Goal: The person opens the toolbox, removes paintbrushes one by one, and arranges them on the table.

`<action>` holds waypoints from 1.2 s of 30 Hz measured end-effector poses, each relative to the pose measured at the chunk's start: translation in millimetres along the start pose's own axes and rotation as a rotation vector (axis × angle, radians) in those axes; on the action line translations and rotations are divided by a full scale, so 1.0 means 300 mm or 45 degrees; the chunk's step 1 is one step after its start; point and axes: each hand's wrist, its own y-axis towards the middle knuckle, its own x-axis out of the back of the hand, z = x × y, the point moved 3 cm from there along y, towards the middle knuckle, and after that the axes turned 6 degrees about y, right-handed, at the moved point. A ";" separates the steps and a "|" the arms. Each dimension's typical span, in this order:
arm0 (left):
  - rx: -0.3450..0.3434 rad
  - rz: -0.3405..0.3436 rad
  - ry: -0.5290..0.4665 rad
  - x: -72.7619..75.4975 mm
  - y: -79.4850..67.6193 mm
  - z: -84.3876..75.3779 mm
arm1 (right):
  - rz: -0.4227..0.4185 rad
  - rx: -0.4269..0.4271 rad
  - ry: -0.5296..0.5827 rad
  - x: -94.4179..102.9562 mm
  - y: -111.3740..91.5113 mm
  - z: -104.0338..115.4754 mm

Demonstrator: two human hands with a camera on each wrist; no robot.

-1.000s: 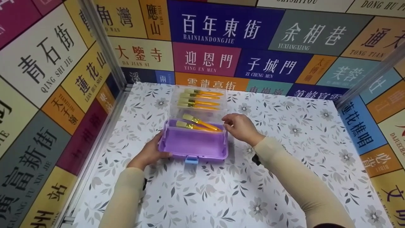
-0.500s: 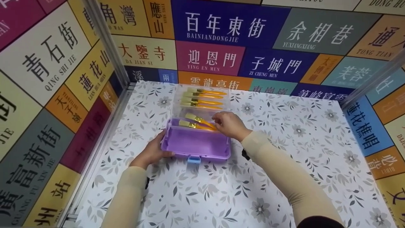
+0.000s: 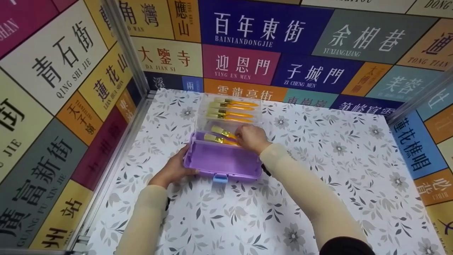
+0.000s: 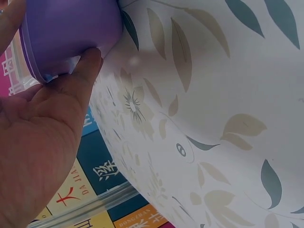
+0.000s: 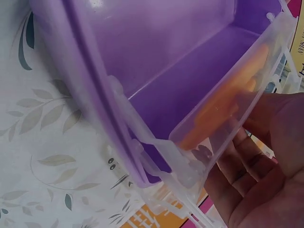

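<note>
A purple plastic box (image 3: pixel 223 161) stands lid up, with a light blue latch (image 3: pixel 220 178) in front. My left hand (image 3: pixel 175 168) grips its left end; in the left wrist view the thumb (image 4: pixel 88 66) lies along the box's wall. Clear trays fan out behind it. The lowest tray (image 5: pixel 228 104) holds two flat paintbrushes with pale bristles and orange handles, one (image 3: pixel 221 131) lying aslant above the other (image 3: pixel 214 138). My right hand (image 3: pixel 253 137) pinches at the slanted paintbrush's handle, thumb inside the tray, other fingers outside its back wall. The handle ends are hidden under this hand.
Farther back, the upper clear trays (image 3: pixel 230 95) hold several more paintbrushes (image 3: pixel 237 103) in rows. A white cloth with leaf print (image 3: pixel 290 212) covers the table. Walls with printed street names (image 3: pixel 240 63) and metal corner posts (image 3: pixel 129 46) enclose the back and sides.
My right hand has moved left from beside the box onto the paintbrush handles in the lowest tray. The left hand keeps its hold on the box. The head view has shifted slightly.
</note>
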 end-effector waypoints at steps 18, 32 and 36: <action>0.006 0.012 -0.006 -0.003 0.003 -0.004 | 0.053 -0.081 0.002 -0.007 0.005 0.026; 0.024 0.018 -0.016 -0.003 0.006 0.002 | -0.097 0.057 -0.109 0.037 -0.036 0.056; 0.043 0.020 -0.013 -0.003 0.008 0.009 | -0.158 0.094 -0.143 0.073 -0.063 0.058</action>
